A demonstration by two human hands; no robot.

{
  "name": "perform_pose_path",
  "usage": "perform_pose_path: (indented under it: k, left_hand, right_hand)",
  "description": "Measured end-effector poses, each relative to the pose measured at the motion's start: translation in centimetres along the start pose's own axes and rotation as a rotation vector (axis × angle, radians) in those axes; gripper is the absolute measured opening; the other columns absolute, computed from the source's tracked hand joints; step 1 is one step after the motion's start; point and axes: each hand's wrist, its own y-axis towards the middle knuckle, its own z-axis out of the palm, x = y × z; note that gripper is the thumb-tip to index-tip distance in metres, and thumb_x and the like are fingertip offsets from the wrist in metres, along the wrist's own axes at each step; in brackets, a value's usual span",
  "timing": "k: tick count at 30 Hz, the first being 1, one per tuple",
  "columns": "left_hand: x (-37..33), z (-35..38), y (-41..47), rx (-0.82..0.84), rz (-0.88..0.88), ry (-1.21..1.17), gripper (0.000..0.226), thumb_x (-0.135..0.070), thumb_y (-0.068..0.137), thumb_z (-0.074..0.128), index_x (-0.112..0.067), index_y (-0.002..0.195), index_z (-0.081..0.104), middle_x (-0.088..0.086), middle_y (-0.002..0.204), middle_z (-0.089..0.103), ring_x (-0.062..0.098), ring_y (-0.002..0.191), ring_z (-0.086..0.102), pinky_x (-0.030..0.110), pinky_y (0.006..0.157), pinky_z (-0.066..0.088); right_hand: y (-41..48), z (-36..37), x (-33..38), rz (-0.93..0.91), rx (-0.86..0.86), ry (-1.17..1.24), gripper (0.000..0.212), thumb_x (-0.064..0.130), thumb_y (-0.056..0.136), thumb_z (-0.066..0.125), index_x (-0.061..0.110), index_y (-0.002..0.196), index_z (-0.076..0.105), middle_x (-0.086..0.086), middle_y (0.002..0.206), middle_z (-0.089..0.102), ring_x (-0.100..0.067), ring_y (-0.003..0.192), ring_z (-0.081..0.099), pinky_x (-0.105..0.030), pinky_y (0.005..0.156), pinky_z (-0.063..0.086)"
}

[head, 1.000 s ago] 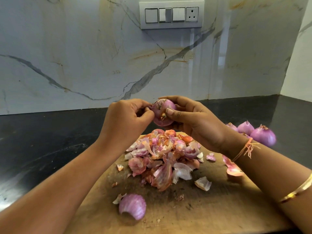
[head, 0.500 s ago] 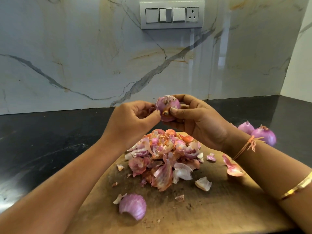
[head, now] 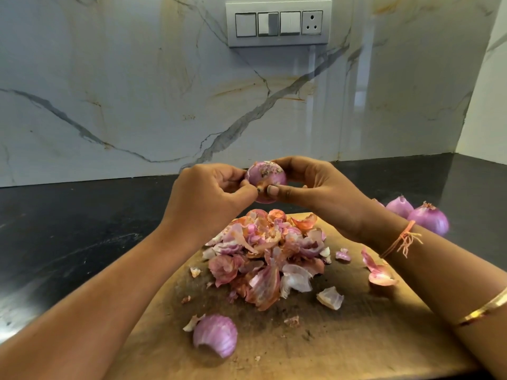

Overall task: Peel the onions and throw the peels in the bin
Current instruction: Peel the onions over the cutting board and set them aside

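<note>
Black counter (head: 82, 229); onion (head: 264, 174) half-hidden behind curled fingers (head: 274, 190)

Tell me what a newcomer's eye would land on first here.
First, the onion, held up mid-frame above the board: the right hand grips it while the left hand pinches at its near end. Below it, a heap of pink and orange peels lies on the wooden cutting board. At the right, more purple onions sit on the dark counter.
</note>
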Motion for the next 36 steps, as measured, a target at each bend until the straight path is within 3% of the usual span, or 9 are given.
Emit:
perform_pose_path:
  k: [5, 11, 18, 20, 22, 24, 27, 31, 36]
  left_hand:
    - [0.1, 0.0, 0.0, -0.020, 0.079, 0.070, 0.027, -0.031, 0.078, 0.057, -0.018, 0.088, 0.078, -0.012, 0.057, 0.067, 0.001, 0.043, 0.052, 0.013, 0.043, 0.040]
    - [0.4, -0.4, 0.2, -0.044, 0.143, 0.099, 0.023, -0.024, 0.087, 0.058, -0.010, 0.090, 0.077, -0.009, 0.057, 0.064, 0.002, 0.052, 0.056, 0.017, 0.047, 0.045]
    - [0.7, -0.2, 0.7, 0.005, -0.065, -0.042, 0.018, -0.022, 0.094, 0.055, -0.020, 0.081, 0.069, -0.017, 0.040, 0.050, 0.000, 0.041, 0.046, 0.009, 0.041, 0.033]
    - [1.1, -0.1, 0.8, 0.039, -0.132, -0.082, 0.021, -0.025, 0.096, 0.053, -0.024, 0.081, 0.067, -0.018, 0.038, 0.048, 0.002, 0.037, 0.042, 0.010, 0.038, 0.029]
    - [1.2, -0.1, 0.8, 0.082, -0.161, -0.092, 0.021, -0.026, 0.096, 0.053, -0.027, 0.082, 0.068, -0.016, 0.039, 0.049, 0.002, 0.038, 0.041, 0.011, 0.038, 0.028]
    - [1.0, -0.2, 0.6, 0.111, -0.161, -0.109, 0.018, -0.027, 0.094, 0.055, -0.027, 0.082, 0.069, -0.018, 0.046, 0.054, 0.001, 0.045, 0.048, 0.010, 0.043, 0.034]
    - [0.3, -0.3, 0.5, 0.133, -0.126, -0.168, 0.006, -0.037, 0.087, 0.061, -0.035, 0.087, 0.066, -0.023, 0.080, 0.067, -0.007, 0.081, 0.060, 0.005, 0.069, 0.043]
    - [-0.1, -0.2, 0.4, 0.084, -0.010, -0.110, 0.032, -0.062, 0.064, 0.048, -0.044, 0.088, 0.062, -0.021, 0.112, 0.061, 0.001, 0.119, 0.048, 0.023, 0.101, 0.035]
    - [-0.4, -0.2, 0.4, 0.071, -0.047, -0.118, 0.034, -0.064, 0.059, 0.046, -0.045, 0.082, 0.061, -0.027, 0.114, 0.053, 0.003, 0.125, 0.042, 0.033, 0.105, 0.032]
  right_hand:
    - [0.1, -0.1, -0.2, -0.022, -0.004, -0.012, 0.050, 0.036, 0.067, 0.067, 0.017, 0.113, 0.062, 0.001, 0.112, 0.069, -0.009, 0.106, 0.063, -0.030, 0.102, 0.047]
    - [0.1, -0.2, -0.5, 0.002, 0.019, 0.103, 0.049, 0.030, 0.068, 0.067, 0.012, 0.113, 0.062, -0.007, 0.113, 0.069, -0.017, 0.107, 0.064, -0.028, 0.099, 0.049]
    - [-0.1, -0.2, 0.0, 0.090, 0.053, 0.314, 0.037, 0.020, 0.069, 0.061, 0.012, 0.105, 0.064, -0.001, 0.100, 0.069, -0.005, 0.091, 0.066, -0.009, 0.077, 0.047]
    - [-0.1, -0.3, 0.2, 0.113, 0.044, 0.329, 0.034, 0.022, 0.068, 0.061, 0.014, 0.101, 0.064, 0.000, 0.099, 0.069, -0.006, 0.094, 0.065, -0.016, 0.089, 0.043]
    - [-0.1, -0.4, 0.2, 0.144, 0.023, 0.322, 0.033, 0.025, 0.066, 0.061, 0.017, 0.098, 0.065, 0.003, 0.100, 0.069, -0.012, 0.108, 0.061, -0.039, 0.108, 0.025]
    - [-0.1, -0.5, 0.1, 0.164, 0.003, 0.331, 0.033, 0.027, 0.066, 0.061, 0.019, 0.097, 0.065, 0.006, 0.100, 0.069, -0.016, 0.115, 0.056, -0.052, 0.112, 0.016]
    - [-0.1, -0.5, 0.1, 0.178, -0.003, 0.337, 0.033, 0.028, 0.066, 0.061, 0.019, 0.098, 0.064, 0.005, 0.104, 0.068, -0.019, 0.120, 0.053, -0.057, 0.113, 0.014]
    - [-0.1, -0.4, 0.2, 0.174, -0.006, 0.345, 0.030, 0.027, 0.066, 0.062, 0.020, 0.095, 0.064, 0.007, 0.100, 0.069, -0.018, 0.118, 0.054, -0.060, 0.113, 0.012]
    - [-0.2, -0.4, 0.3, 0.176, -0.022, 0.322, 0.030, 0.029, 0.065, 0.063, 0.021, 0.094, 0.065, 0.005, 0.102, 0.070, -0.018, 0.116, 0.056, -0.060, 0.113, 0.011]
